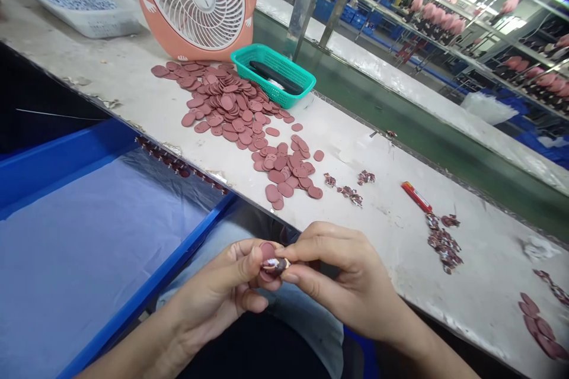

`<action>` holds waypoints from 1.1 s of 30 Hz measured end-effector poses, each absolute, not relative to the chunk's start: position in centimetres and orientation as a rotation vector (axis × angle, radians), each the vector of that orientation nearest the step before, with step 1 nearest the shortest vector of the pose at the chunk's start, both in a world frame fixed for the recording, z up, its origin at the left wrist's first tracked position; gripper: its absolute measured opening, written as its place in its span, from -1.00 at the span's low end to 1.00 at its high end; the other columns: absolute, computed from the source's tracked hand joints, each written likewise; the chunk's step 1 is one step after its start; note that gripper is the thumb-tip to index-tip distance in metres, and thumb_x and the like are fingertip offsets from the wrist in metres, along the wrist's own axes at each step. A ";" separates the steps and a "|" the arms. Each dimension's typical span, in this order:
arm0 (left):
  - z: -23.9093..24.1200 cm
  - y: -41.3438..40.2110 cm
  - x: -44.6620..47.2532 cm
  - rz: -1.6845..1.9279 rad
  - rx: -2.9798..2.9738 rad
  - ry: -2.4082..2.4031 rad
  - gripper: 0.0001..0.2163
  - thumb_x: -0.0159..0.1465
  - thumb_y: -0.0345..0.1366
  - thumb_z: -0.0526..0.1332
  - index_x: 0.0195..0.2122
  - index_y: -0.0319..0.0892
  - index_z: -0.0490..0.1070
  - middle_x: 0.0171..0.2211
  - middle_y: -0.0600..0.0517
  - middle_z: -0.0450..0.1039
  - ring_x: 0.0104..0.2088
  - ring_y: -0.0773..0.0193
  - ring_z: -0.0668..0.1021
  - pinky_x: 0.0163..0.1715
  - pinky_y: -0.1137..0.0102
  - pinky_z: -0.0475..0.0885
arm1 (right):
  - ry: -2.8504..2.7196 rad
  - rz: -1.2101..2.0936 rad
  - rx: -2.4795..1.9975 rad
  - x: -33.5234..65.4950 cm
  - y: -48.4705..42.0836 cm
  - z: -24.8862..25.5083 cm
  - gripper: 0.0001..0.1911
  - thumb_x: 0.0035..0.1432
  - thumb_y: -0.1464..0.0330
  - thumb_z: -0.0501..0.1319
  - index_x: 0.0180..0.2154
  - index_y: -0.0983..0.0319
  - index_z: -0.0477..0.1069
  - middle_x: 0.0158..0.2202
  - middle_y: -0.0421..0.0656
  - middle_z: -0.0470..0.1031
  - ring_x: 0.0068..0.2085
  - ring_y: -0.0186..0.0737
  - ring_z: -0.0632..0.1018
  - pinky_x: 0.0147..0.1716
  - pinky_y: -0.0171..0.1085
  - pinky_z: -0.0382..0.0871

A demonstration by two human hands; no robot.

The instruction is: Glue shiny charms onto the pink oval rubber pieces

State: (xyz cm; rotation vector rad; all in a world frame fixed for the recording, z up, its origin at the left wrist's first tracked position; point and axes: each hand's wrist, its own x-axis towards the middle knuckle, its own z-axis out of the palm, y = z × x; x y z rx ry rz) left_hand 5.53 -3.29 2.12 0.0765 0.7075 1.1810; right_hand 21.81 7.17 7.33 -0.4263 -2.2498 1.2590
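At the lower centre of the frame, the left hand [217, 287] pinches a dull-red oval disc [267, 249] between thumb and fingers. The right hand [344, 269] pinches a small, dark brown, white-and-yellow-marked piece [276, 266] in its fingertips, against the disc. A loose pile of dull-red oval discs [229, 100] lies at upper centre, beside a green perforated plastic basket [306, 84] and a salmon-coloured plastic fan [160, 23].
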 end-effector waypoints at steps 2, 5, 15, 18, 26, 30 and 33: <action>2.2 -3.3 5.5 1.178 0.067 0.707 -0.78 0.03 -0.15 0.55 -0.41 -0.17 0.68 -0.53 0.09 0.45 -0.54 0.50 0.46 -0.60 0.70 0.43 | -2.235 1.286 -0.435 21.7 7.2 7.2 -0.89 0.24 0.46 0.35 -0.18 0.31 0.62 -0.40 -0.13 0.58 -0.41 -0.37 0.55 -0.42 -0.42 0.43; 2.2 -3.2 5.6 1.177 0.049 0.706 -0.78 0.04 -0.15 0.55 -0.42 -0.19 0.67 -0.53 0.09 0.46 -0.53 0.51 0.47 -0.60 0.72 0.42 | -2.214 1.314 -0.455 21.7 7.1 7.1 -0.90 0.23 0.46 0.35 -0.20 0.31 0.63 -0.41 -0.13 0.58 -0.42 -0.37 0.55 -0.42 -0.41 0.43; 1.9 -3.0 5.5 1.164 0.099 0.707 -0.74 0.06 -0.09 0.53 -0.37 -0.17 0.67 -0.50 0.08 0.45 -0.50 0.48 0.47 -0.60 0.71 0.43 | -2.193 1.329 -0.466 21.6 7.2 7.0 -0.91 0.21 0.46 0.36 -0.22 0.30 0.63 -0.46 -0.17 0.57 -0.46 -0.41 0.51 -0.46 -0.45 0.42; 1.3 -2.9 5.3 1.191 0.144 0.692 -0.59 0.04 0.06 0.48 -0.25 -0.16 0.67 -0.36 0.00 0.51 -0.34 0.32 0.56 -0.59 0.64 0.48 | -2.180 1.239 -0.453 21.5 7.3 6.8 -0.90 0.19 0.49 0.35 -0.21 0.29 0.62 -0.45 -0.19 0.56 -0.46 -0.43 0.51 -0.47 -0.48 0.42; 0.6 -3.2 5.4 1.511 0.191 1.160 -0.63 -0.08 -0.04 0.58 -0.36 -0.11 0.58 -0.41 0.08 0.44 -0.42 0.32 0.46 -0.58 0.55 0.47 | -2.176 0.413 -0.474 20.2 5.8 3.8 -0.79 0.21 0.57 0.32 -0.09 0.36 0.53 -0.39 -0.10 0.55 -0.45 -0.32 0.51 -0.50 -0.35 0.45; 0.5 -3.0 5.3 1.560 0.330 1.241 -0.68 -0.07 -0.11 0.58 -0.45 -0.15 0.54 -0.47 0.09 0.44 -0.50 0.37 0.42 -0.59 0.55 0.42 | -2.203 0.118 -0.337 19.0 5.1 2.0 -0.69 0.20 0.60 0.30 0.01 0.45 0.47 -0.44 -0.07 0.55 -0.47 -0.24 0.48 -0.55 -0.26 0.39; 0.7 -2.9 5.0 1.557 0.360 1.335 -0.73 0.00 -0.14 0.55 -0.47 -0.16 0.53 -0.46 0.07 0.47 -0.49 0.36 0.43 -0.58 0.53 0.43 | -2.237 0.129 -0.335 18.1 5.0 1.0 -0.70 0.23 0.59 0.27 0.01 0.42 0.46 -0.43 -0.07 0.56 -0.48 -0.23 0.49 -0.56 -0.24 0.37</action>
